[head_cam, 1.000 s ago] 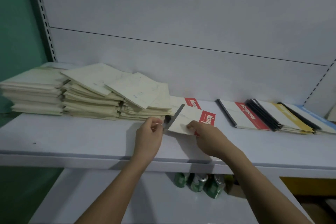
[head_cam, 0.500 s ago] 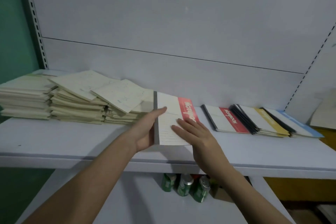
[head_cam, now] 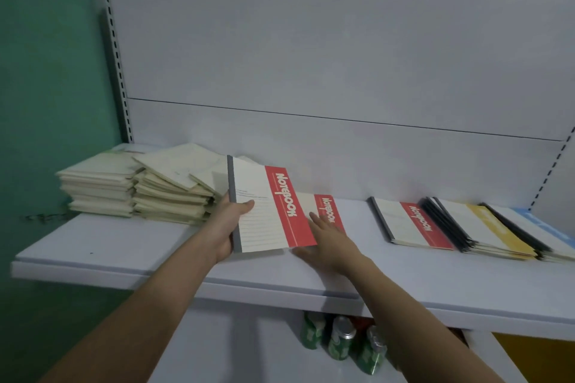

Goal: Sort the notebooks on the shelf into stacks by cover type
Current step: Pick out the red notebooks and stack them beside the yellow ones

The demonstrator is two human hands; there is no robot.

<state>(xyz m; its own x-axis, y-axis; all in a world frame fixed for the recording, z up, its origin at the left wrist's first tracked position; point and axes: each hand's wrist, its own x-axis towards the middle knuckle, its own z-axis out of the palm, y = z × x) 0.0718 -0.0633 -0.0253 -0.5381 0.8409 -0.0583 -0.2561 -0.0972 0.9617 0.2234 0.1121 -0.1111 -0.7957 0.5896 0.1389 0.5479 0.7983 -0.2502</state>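
Since half a second earlier, the red-band notebook (head_cam: 267,205) had risen off the shelf (head_cam: 124,246), tilted up in the left hand (head_cam: 228,227), which gripped its grey spine. Cream notebook stacks (head_cam: 140,190) sat at the left, spiral-bound ones (head_cam: 460,227) at the right. The right hand (head_cam: 326,239), fingers straight, reached over another red notebook (head_cam: 323,208) lying flat.

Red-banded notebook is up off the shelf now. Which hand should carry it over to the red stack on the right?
Left. The left hand grips the lifted notebook at its spine; the right hand lies flat on another red notebook.
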